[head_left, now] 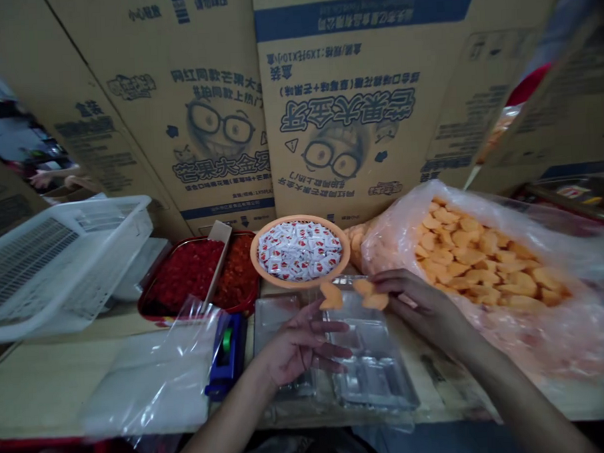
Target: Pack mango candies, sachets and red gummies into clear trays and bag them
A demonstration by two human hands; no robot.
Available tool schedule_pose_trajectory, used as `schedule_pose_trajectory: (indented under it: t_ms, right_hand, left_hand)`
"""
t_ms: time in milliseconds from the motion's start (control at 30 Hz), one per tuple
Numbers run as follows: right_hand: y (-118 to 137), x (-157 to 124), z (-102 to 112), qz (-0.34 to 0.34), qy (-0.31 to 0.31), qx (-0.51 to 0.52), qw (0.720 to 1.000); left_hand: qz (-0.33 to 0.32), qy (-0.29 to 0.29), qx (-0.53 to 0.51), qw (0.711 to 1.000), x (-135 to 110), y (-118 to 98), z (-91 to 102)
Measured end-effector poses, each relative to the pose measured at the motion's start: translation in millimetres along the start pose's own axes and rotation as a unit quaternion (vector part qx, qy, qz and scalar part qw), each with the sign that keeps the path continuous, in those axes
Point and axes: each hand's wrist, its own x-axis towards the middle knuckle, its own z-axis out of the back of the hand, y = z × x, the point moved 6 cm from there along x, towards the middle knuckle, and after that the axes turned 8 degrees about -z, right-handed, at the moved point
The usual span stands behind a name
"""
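Here's how the bench looks right now. The right hand (420, 308) is closed in a pinch on some flat orange pieces (371, 297), and the fingertips are doing all the gripping. The left hand (302, 343) is open with its fingers spread, and another orange piece (331, 295) sits right at those fingertips. Can't really tell if that one's held or just touching, since it's a bit blurry there.

Directly under the hands is a clear plastic compartment tray (373, 377), with a second clear tray (281, 341) just beside it. Both sit right in front of a round orange bowl (302, 284) full of little white-and-red sachets (299, 251), so I'd say the bowl is parked there to stay within easy reach.

To the right of the bowl, a big clear bag (552, 336) of more orange pieces (473, 259) lies on the worktop (49, 391), its mouth apparently opened toward the right hand for easy grabbing. To the left of the bowl is a red tray (149, 296) of dark red bits (184, 272) and orange-red bits (238, 272), kept apart by a divider strip (216, 263). Further left sits a white plastic basket (58, 264). In front of the bowl and to the left are a blue tape dispenser (227, 356) and a clear plastic sheet (148, 373). Behind the bowl, cardboard cartons (357, 104) are stacked up as a wall.
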Motion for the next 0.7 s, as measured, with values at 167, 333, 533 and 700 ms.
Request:
schedule_pose_trajectory:
  t_ms: [167,333,533,700]
  right_hand:
    - [11,5,-39,0.107,0.065,-0.116,0.985]
    - [9,4,-65,0.156,0.114,-0.158,0.968]
    - [17,18,-86,0.163,0.101,-0.168,0.967]
    - [-21,77,-113,-0.031,0.11,-0.203,0.973]
  left_hand:
    - [-0.022,-0.005,0.0,1.0,-14,-6,6.1]
    - [-0.037,-0.017,-0.002,0.999,-23,-10,19.4]
    - [-0.062,-0.073,0.014,0.995,-38,-23,40.5]
    - [-0.09,-0.11,0.022,0.99,-56,-37,68.6]
